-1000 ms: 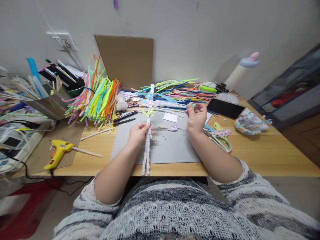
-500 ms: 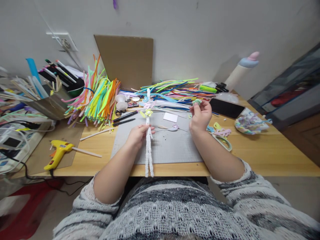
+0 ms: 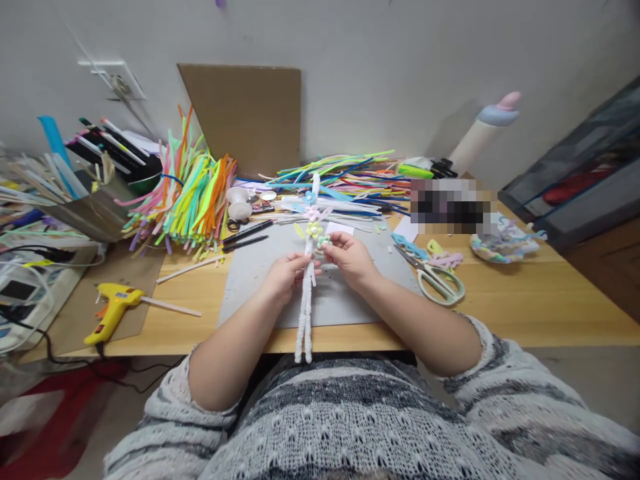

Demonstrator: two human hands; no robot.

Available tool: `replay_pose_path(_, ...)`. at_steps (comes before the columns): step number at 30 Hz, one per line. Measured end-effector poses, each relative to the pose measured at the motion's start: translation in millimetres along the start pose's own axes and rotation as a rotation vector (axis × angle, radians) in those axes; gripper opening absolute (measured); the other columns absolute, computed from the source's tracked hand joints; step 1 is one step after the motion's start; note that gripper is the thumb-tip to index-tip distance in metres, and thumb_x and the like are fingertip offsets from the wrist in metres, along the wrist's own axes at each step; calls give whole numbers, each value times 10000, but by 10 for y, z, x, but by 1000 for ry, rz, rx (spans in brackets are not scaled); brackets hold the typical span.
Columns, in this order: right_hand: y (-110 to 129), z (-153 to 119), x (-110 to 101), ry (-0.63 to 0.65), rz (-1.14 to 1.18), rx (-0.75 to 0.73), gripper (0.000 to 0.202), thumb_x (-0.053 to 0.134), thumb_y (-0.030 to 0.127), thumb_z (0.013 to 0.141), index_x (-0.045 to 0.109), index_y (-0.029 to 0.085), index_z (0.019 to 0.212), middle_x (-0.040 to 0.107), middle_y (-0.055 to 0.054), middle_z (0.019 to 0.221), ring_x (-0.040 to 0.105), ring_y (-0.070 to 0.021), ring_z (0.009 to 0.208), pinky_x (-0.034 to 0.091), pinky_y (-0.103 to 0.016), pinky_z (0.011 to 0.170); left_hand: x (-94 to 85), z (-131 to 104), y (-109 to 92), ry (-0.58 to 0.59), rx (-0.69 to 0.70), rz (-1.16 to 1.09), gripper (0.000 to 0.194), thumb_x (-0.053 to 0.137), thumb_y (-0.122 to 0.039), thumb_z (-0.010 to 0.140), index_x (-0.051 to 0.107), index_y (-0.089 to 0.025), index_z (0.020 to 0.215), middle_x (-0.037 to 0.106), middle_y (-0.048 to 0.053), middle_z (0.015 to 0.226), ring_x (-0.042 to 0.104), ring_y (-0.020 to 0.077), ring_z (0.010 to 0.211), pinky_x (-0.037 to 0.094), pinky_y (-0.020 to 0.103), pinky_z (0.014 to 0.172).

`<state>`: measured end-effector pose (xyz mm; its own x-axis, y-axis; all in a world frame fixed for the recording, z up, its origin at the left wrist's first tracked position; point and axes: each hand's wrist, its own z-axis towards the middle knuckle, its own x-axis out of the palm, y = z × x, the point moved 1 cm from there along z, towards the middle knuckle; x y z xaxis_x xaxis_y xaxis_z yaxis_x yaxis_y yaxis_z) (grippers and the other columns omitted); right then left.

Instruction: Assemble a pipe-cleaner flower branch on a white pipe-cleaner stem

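My left hand (image 3: 289,275) is closed around the middle of a white pipe-cleaner stem (image 3: 306,307), held upright over the grey mat (image 3: 250,293). Two wrapped white strands hang below the grip. Blue, pink and yellow pipe-cleaner flowers (image 3: 314,229) sit one under another along the stem's upper part. Between thumb and fingers, my right hand (image 3: 350,259) pinches a small green pipe-cleaner flower (image 3: 324,242). That flower is beside the stem, just below the yellow one; whether they touch I cannot tell.
Scissors (image 3: 434,279) lie by the mat's right edge near short pipe-cleaner pieces (image 3: 445,259). A yellow glue gun (image 3: 114,308) lies at left. Bundled pipe cleaners (image 3: 200,207) and black pens (image 3: 247,237) are behind my left hand. A cardboard sheet (image 3: 245,120) leans on the wall.
My right hand has moved left with the green flower, from over the mat's right side to the stem. The stem in my left hand has shifted slightly right.
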<state>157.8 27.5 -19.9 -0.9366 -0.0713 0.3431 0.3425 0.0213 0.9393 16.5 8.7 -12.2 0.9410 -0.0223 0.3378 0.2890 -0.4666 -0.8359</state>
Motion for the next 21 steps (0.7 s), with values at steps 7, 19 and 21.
replay_pose_path(7, -65, 14, -1, -33, -103, -82, 299, 710, 334, 599, 531, 174, 778, 563, 44, 666, 509, -65, 541, 392, -202, 511, 15, -12, 30, 30, 10, -10, 195, 692, -229, 657, 594, -122, 788, 696, 76, 759, 654, 154, 595, 464, 202, 483)
replay_pose_path(19, -67, -24, 27, -26, -124, -22, 315, 702, 360, 592, 536, 167, 777, 581, 31, 651, 519, -77, 518, 349, -200, 465, 1, 25, 85, 77, 24, 28, 245, 717, -290, 627, 613, -133, 784, 691, 57, 771, 655, 159, 631, 486, 225, 517)
replay_pose_path(21, -63, -29, 36, -36, -114, -25, 312, 704, 357, 588, 532, 170, 769, 578, 33, 651, 517, -75, 516, 349, -197, 458, -3, 32, 92, 87, 29, 32, 259, 719, -302, 628, 621, -129, 793, 688, 58, 771, 653, 156, 628, 488, 223, 519)
